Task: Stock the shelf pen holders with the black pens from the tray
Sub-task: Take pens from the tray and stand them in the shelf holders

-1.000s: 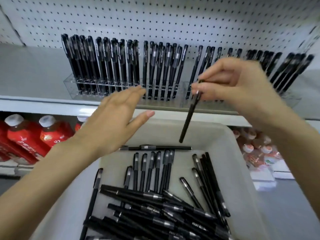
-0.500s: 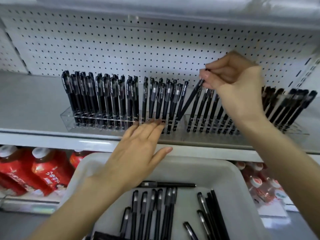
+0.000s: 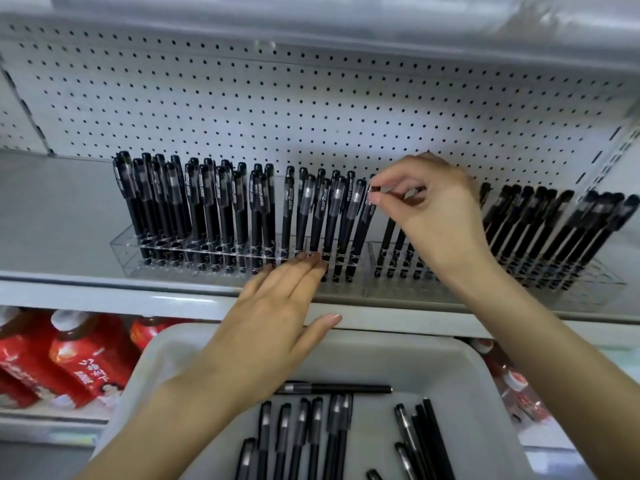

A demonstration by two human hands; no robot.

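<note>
Bare forearms, left hand [image 3: 277,327] and right hand [image 3: 429,216].

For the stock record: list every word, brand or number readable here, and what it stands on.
None can be quoted: all print is illegible.
Black pens in the pen holders: white barrel print, too small and blurred.
Red bottles: white label characters, too blurred.
Loose pens in the tray: no print discernible.

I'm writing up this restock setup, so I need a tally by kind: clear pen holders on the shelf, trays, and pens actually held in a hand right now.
clear pen holders: 2
tray: 1
held pen, pinched at its top by the right hand: 1
Total: 4
</note>
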